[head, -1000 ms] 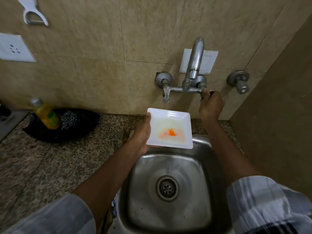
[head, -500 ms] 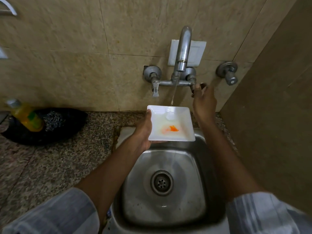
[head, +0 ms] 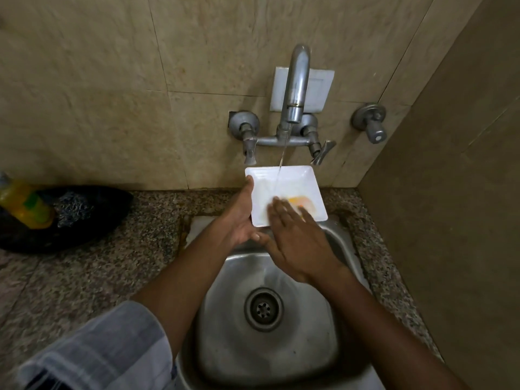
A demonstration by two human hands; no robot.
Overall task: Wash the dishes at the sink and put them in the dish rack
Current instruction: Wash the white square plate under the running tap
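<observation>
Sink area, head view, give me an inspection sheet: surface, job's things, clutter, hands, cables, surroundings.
Surface: speckled granite counter around a steel sink; drain uncovered.
Job's things: white square plate held over the sink's back edge under the running tap; orange residue on it. No dish rack seen.
Clutter: yellow bottle and steel scrubber in a black dish, left on the counter.
Hands: left hand grips the plate's left edge; right hand lies flat, fingers on the plate by the residue.
Cables: nothing seen.
Surroundings: beige tiled wall, separate valve right of the tap.
</observation>
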